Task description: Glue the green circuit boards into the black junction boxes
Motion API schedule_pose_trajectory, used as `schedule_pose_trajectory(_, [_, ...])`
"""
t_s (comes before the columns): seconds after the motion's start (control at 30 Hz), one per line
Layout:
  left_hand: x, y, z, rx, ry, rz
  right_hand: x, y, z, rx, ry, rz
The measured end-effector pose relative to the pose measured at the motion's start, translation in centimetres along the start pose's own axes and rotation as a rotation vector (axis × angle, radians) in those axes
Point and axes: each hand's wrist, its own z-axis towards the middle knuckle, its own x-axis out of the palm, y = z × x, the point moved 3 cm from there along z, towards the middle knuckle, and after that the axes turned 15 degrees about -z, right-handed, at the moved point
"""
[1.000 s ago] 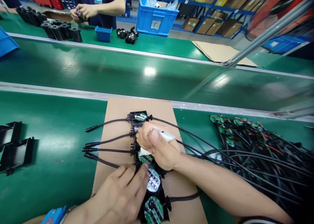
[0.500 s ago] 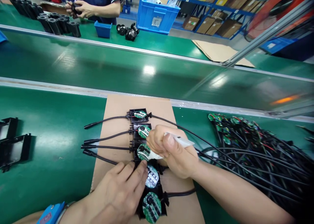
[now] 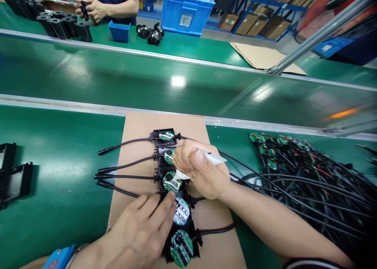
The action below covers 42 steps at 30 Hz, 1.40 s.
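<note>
Several black housings with round green circuit boards lie in a column on a cardboard sheet (image 3: 141, 123). My right hand (image 3: 203, 169) is wrapped round a white tube (image 3: 213, 156), its nozzle at the third board (image 3: 172, 181), where white paste shows. My left hand (image 3: 147, 222) lies with fingers stretched out on the housings, fingertips beside the fourth board (image 3: 181, 211), which looks silvery. Nearest me is a green board (image 3: 182, 248) in its housing. The top board (image 3: 166, 136) bears white paste. Black cables run out from both sides of the housings.
A heap of cabled boards (image 3: 306, 174) lies at the right. Black empty housings (image 3: 16, 182) sit at the left. Beyond the metal rail (image 3: 118, 110), a person's hands (image 3: 91, 10) hold a dark part near a small blue bin (image 3: 119, 31) and a large blue crate (image 3: 187, 13).
My right hand has moved slightly up and left with the tube. More white paste shows on the third board. My left hand has stayed nearly in place.
</note>
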Motion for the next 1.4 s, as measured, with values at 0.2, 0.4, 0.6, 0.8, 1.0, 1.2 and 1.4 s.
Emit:
schedule_pose_trajectory(0.2, [-0.8,0.2,0.4,0.006,0.017,0.001,-0.3,-0.5,-0.1,-0.004,0.001,-0.069])
schedule_pose_trajectory(0.4, [-0.8,-1.5,-0.7,0.085,-0.082,0.001,-0.8,2.6,-1.8,0.019,-0.01,0.018])
schedule_pose_trajectory(0.6, [-0.6,-2.7,-1.5,0.197,0.018,0.001,1.5,2.5,-4.5,0.051,0.007,0.088])
schedule_pose_trajectory(0.8, [-1.5,-2.8,-1.1,0.183,0.056,-0.01,2.7,0.8,-4.8,-0.018,-0.029,0.049])
schedule_pose_trajectory(1.0, [-1.7,-2.7,-1.1,0.208,0.061,-0.008,2.0,1.2,-5.4,-0.001,-0.02,0.013])
schedule_pose_trajectory(1.2, [-1.5,-2.6,-1.1,0.202,0.044,-0.033,1.5,1.7,-6.5,0.021,-0.009,0.011])
schedule_pose_trajectory(1.4, [-1.7,-2.8,-1.1,0.161,0.069,-0.025,0.5,1.7,-6.6,0.019,-0.03,0.009])
